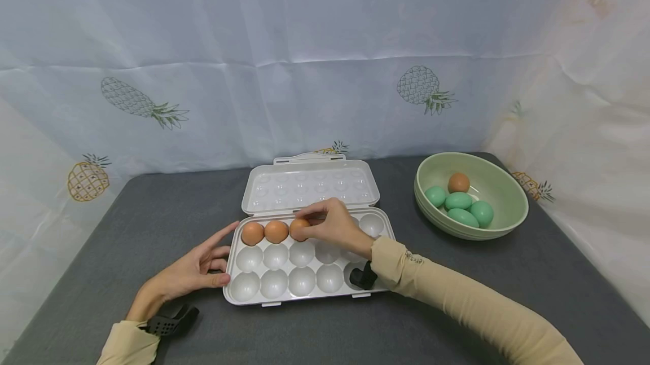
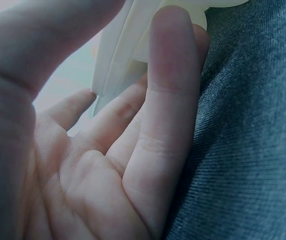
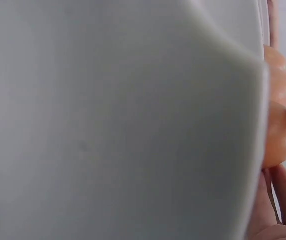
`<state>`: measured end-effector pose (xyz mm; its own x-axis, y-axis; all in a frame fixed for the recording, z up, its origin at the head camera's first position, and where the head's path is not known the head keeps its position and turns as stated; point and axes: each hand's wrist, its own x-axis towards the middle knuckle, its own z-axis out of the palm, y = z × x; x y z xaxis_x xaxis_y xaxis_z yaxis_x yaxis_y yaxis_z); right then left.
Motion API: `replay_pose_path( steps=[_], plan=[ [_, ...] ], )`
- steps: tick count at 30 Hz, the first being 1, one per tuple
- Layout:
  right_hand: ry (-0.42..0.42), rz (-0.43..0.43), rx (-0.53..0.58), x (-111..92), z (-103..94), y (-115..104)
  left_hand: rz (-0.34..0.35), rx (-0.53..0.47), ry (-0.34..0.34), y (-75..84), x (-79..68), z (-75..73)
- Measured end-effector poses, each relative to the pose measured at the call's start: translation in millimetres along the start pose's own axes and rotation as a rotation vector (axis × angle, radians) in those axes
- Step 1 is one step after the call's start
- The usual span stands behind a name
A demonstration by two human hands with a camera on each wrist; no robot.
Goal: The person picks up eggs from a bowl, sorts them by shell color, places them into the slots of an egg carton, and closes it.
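Observation:
A white plastic egg box [image 1: 315, 298] lies unfolded on the table, its cups facing up. My right hand [image 1: 334, 226] pinches a brown egg [image 1: 297, 230] at the third cup of the far row. Two other brown eggs [image 1: 276, 232] sit in the cups just left of it. In the right wrist view the held egg [image 3: 279, 137] shows at the right edge, behind a large blurred grey wall. At the box's left side, my left hand [image 1: 190, 270] rests with spread fingers against the edge, thumb at the near corner; its palm [image 2: 98, 185] fills the left wrist view.
Stacked pale green bowls [image 1: 503, 193] stand on the right, holding several green eggs [image 1: 459, 201] and one brown egg [image 1: 459, 183]. The box's lid [image 1: 311, 184] lies back behind the cups. A pineapple-print curtain [image 1: 315, 100] hangs beyond the dark grey table [image 1: 167, 207].

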<state>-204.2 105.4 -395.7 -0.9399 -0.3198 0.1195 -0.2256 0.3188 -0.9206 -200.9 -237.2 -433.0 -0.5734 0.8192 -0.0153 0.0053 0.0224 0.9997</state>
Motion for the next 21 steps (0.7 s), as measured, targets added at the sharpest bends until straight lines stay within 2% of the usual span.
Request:
replay_pose_path(
  steps=[4, 13, 18, 21],
  plan=[
    [0.018, 0.019, 0.075, 0, -2.9, -2, 0.016, -0.008, -0.01, -0.4, 0.5, 0.1],
    [0.108, 0.035, 0.211, 7, -22.1, -13, -0.01, 0.028, 0.015, 2.7, 0.4, -0.1],
    [0.163, 0.026, 0.202, 10, -38.5, -17, -0.008, 0.032, 0.01, 2.5, 0.0, 1.3],
    [0.187, 0.004, 0.187, 11, -49.3, -18, -0.03, 0.037, 0.023, 1.1, -0.6, 0.7]
  ],
)
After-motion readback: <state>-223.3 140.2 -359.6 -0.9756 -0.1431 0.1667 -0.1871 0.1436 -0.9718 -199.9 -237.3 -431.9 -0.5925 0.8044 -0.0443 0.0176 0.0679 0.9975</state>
